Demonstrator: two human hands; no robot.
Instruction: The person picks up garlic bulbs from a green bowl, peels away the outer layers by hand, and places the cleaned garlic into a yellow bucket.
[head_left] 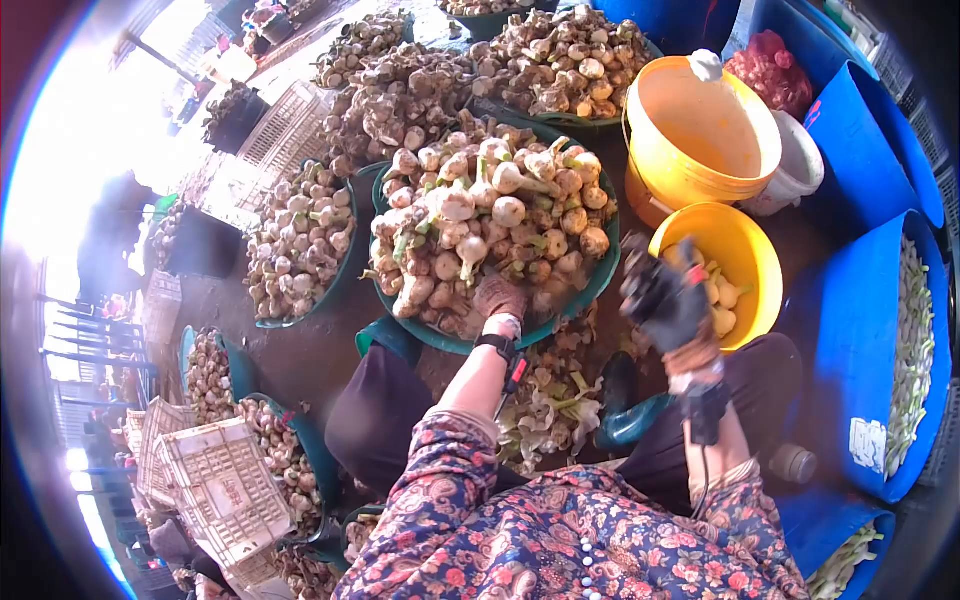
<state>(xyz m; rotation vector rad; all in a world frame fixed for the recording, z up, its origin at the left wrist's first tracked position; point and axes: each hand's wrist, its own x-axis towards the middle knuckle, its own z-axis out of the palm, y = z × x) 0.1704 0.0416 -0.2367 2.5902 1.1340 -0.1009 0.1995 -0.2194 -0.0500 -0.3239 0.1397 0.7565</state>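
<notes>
A green tub (607, 268) heaped with dirt-covered garlic bulbs (508, 211) stands in front of me. My left hand (500, 299), in a dusty glove, reaches into the near side of the heap; its fingers are hidden among the bulbs. Right of the tub, my right hand (668, 308) wears a dark glove and is blurred by motion. Its fingers are curled around something with a red mark at its top, which I cannot make out. Beside that hand, a low yellow bucket (765, 265) holds several pale trimmed garlic bulbs (722, 297).
A taller yellow bucket (650, 110) and a white bucket (800, 165) stand behind. Blue bins (850, 330) line the right side, one holding cut garlic. Garlic peelings (550, 405) lie between my legs. More garlic tubs (300, 245) and plastic crates (225, 490) stand on the left.
</notes>
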